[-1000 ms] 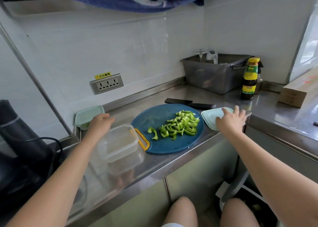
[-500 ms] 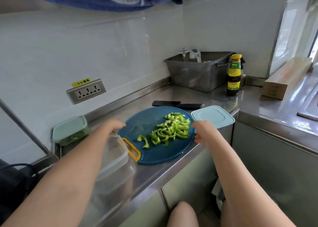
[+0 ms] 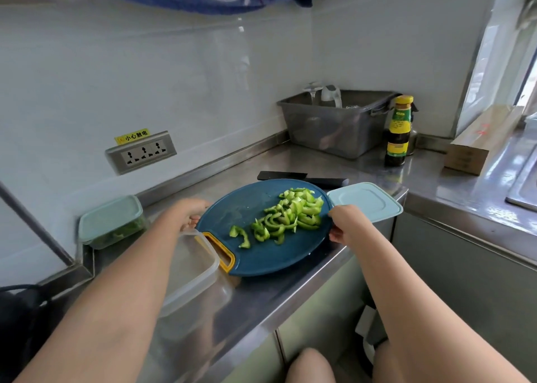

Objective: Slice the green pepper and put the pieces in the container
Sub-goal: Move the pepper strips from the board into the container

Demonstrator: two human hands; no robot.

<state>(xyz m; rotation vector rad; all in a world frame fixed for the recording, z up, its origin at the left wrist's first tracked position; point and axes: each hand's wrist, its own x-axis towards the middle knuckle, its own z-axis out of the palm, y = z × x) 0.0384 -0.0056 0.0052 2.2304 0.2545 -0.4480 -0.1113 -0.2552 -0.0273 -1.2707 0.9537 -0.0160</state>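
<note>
A heap of green pepper slices (image 3: 286,218) lies on the round blue cutting board (image 3: 250,202), whose yellow handle (image 3: 222,252) points toward an open clear plastic container (image 3: 193,269). My left hand (image 3: 187,212) grips the board's far left rim, beside the container. On the opposite rim my right hand (image 3: 345,223) grips the board, thumb below the edge. The container's pale blue lid (image 3: 367,202) lies flat just right of the board. A black knife (image 3: 302,178) rests behind the board.
A second, lidded container (image 3: 112,221) with green pieces stands at the left by the wall. A grey tub (image 3: 334,124), a sauce bottle (image 3: 399,131) and a cardboard box (image 3: 479,141) stand at the back right. The steel counter's front edge (image 3: 290,310) runs just below the board.
My right hand came back from the lid and took the board's right rim. My left hand moved from the clear container's far side to the board's left rim.
</note>
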